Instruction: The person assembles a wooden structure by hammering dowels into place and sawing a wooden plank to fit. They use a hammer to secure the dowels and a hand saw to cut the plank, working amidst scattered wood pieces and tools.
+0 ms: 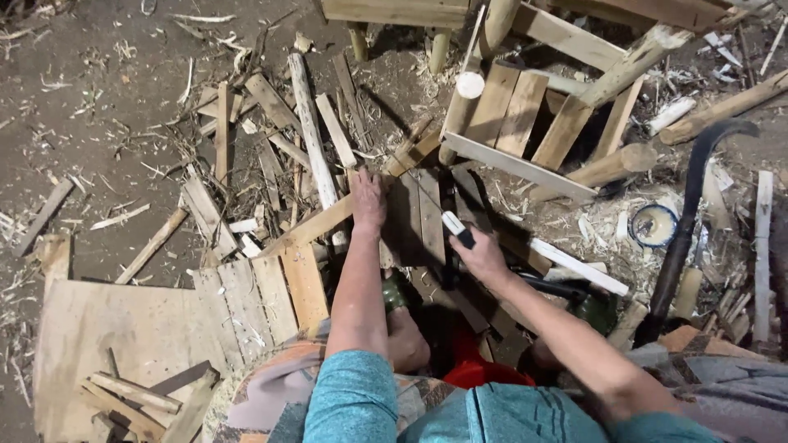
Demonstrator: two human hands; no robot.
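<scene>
My left hand point(368, 199) presses flat on a long pale wooden slat point(312, 227) where it meets several dark boards point(417, 215) lying side by side on the ground. My right hand point(482, 256) grips a tool with a dark and white handle point(456, 229), held over the same dark boards. Both forearms reach forward from teal sleeves. What the tool's working end looks like is hard to tell.
A half-built slatted wooden frame point(525, 123) with round log legs stands ahead. A curved dark blade with a wooden handle point(685, 238) lies right, beside a small round tin point(654, 225). Loose slats point(246, 139), shavings and a plank panel point(123, 336) litter the dirt.
</scene>
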